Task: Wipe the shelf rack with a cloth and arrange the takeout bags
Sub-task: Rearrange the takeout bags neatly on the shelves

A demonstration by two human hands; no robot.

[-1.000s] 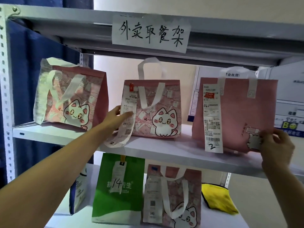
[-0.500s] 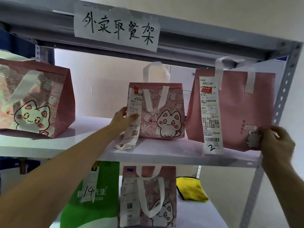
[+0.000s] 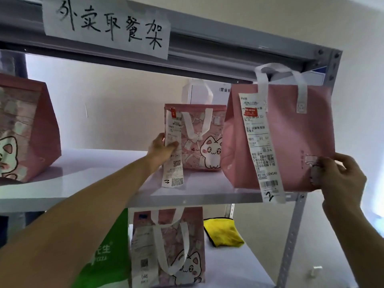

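A metal shelf rack has a white upper board. On it stands a small pink cat-print takeout bag with a long receipt marked 3. My left hand grips that bag's left edge, thumb over the receipt. A larger plain pink bag with a receipt marked 2 is at the right end, tilted and lifted slightly at the board's front edge. My right hand pinches its lower right corner. Another cat-print bag stands at the far left.
A handwritten paper sign is taped to the top beam. On the lower shelf stand a green bag and a pink cat bag, with a yellow cloth lying beside them. The perforated right post is close to my right arm.
The view has shifted right and closer. The large pink bag has tilted and moved forward in my right hand. My left hand keeps its hold on the small bag.
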